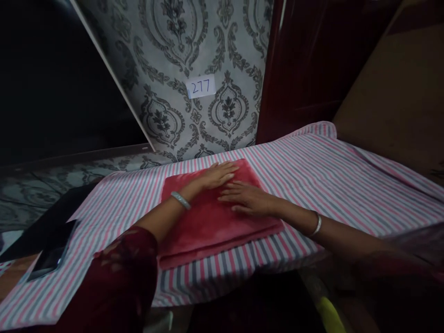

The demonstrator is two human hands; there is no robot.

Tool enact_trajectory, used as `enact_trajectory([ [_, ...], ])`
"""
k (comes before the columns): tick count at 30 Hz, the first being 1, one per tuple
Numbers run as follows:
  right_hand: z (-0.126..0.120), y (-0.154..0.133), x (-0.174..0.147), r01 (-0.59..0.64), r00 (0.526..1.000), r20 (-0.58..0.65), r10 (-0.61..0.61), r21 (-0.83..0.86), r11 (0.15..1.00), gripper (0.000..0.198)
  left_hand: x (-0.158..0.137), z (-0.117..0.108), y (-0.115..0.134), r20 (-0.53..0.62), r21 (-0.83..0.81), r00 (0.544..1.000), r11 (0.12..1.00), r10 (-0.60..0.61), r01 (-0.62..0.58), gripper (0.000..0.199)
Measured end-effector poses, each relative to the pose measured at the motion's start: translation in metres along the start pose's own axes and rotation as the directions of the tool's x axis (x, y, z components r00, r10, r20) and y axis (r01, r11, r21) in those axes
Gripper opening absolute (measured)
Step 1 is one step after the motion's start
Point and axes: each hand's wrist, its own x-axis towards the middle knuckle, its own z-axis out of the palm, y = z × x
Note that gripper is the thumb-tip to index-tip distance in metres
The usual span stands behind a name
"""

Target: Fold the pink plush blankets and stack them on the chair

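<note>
A folded red plush cloth (201, 222) lies flat on a striped sheet (305, 171), its layered fold edge facing me. My left hand (218, 175) rests palm down on the far part of the cloth, fingers stretched to the right. Just nearer to me, my right hand (246, 198) also lies flat on it, fingers pointing left. The two hands are close together, and neither grips anything. A bangle circles each wrist.
At the left edge of the sheet lies a dark phone-like slab (52, 252). A large black screen (62, 83) stands at the left. Behind are patterned wallpaper (229, 111) with a paper marked 277 (201, 86) and a dark red panel (305, 60).
</note>
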Motion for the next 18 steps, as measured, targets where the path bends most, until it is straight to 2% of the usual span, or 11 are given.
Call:
enact_trajectory([
  [3, 0.016, 0.012, -0.007, -0.019, 1.0, 0.02, 0.02, -0.043, 0.999, 0.053, 0.046, 0.014, 0.013, 0.063, 0.012, 0.997, 0.999, 0.049, -0.05, 0.055],
  [6, 0.032, 0.014, -0.014, -0.082, 0.997, 0.008, 0.082, -0.047, 0.996, 0.058, 0.067, 0.036, 0.016, 0.061, 0.02, 0.997, 0.999, 0.036, -0.037, 0.054],
  [9, 0.038, 0.012, -0.018, -0.124, 0.992, 0.023, 0.125, -0.035, 0.992, 0.058, 0.07, 0.052, 0.012, 0.02, -0.031, 0.999, 0.999, 0.028, -0.028, 0.054],
  [12, 0.035, 0.01, -0.02, -0.115, 0.992, 0.052, 0.116, -0.019, 0.993, 0.057, 0.068, 0.056, 0.007, 0.025, -0.076, 0.999, 0.996, 0.042, -0.04, 0.055],
  [18, 0.04, -0.004, -0.043, -0.009, 0.995, 0.1, 0.0, 0.089, 0.996, 0.058, 0.07, 0.056, 0.013, 0.039, -0.035, 0.999, 0.999, 0.025, -0.023, 0.054],
])
